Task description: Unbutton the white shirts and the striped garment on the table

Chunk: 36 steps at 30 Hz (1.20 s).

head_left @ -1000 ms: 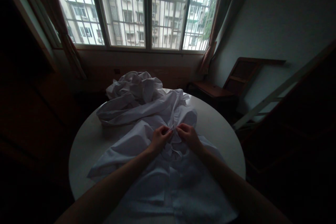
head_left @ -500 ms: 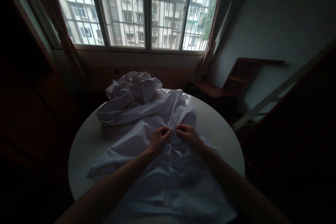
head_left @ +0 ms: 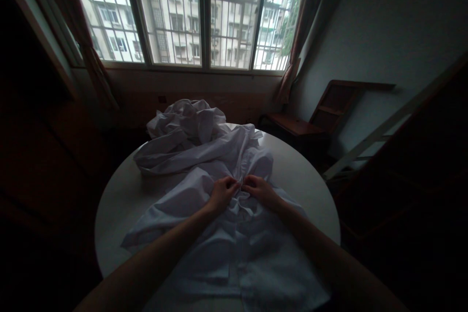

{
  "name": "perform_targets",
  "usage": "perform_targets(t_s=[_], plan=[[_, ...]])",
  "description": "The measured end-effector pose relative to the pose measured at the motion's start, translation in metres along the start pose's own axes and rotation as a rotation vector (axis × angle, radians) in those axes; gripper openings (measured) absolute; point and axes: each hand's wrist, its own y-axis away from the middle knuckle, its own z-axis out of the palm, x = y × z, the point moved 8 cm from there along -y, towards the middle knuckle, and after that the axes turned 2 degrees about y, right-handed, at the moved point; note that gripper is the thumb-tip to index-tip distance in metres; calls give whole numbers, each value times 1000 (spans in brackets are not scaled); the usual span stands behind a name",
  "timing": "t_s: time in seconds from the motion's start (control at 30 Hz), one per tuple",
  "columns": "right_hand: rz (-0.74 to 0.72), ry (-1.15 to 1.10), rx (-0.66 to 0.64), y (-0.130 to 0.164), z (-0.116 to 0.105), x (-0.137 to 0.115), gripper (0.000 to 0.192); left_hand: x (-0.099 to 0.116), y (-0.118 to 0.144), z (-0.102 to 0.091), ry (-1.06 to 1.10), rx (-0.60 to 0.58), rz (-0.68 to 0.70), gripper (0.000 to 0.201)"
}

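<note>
A white garment (head_left: 204, 248), which looks like a coat or shirt, lies spread over a round white table (head_left: 113, 224), its near end reaching toward me. My left hand (head_left: 223, 192) pinches the fabric close to the garment's middle seam. Just to its right, my right hand (head_left: 260, 190) pinches the other edge, fingertips almost meeting the left ones. Small folds of cloth bunch up below the fingers. Whether a button sits between the fingertips cannot be made out in the dim light.
More crumpled white cloth (head_left: 188, 119) is heaped at the table's far side. Beyond the table stands a wooden chair (head_left: 298, 124) on the right, near a pale slanted frame (head_left: 369, 144). A barred window (head_left: 204, 14) with curtains (head_left: 89, 53) fills the back.
My right hand has shifted slightly left, bringing both sets of fingertips closer together. The fold of cloth beneath them has bunched up a little. The left hand stays nearly in place.
</note>
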Motion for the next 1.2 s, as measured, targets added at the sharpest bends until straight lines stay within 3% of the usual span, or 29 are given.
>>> perform_targets(t_s=[0.23, 0.33, 0.43, 0.5, 0.57, 0.67, 1.0, 1.2], plan=[[58, -56, -56, -1, 4, 5, 20, -3, -2, 2, -15, -17, 0, 16], [52, -21, -40, -3, 4, 9, 17, 3, 0, 1, -116, -2, 48, 11], [47, 24, -11, -4, 3, 12, 14, 21, 4, -4, -299, 68, 202, 4], [40, 38, -7, -4, 3, 12, 14, 35, 9, -4, -436, 108, 336, 16], [31, 58, 2, -4, 3, 11, 12, 45, 14, 2, -560, 78, 466, 27], [38, 96, 12, -4, 2, 12, 9, 50, 19, 13, -690, -6, 576, 27], [39, 79, -2, -3, 4, 12, 17, 52, 18, 10, -810, 18, 508, 6], [37, 42, -21, -1, 5, 6, 19, 50, 18, 8, -837, 33, 492, 6]])
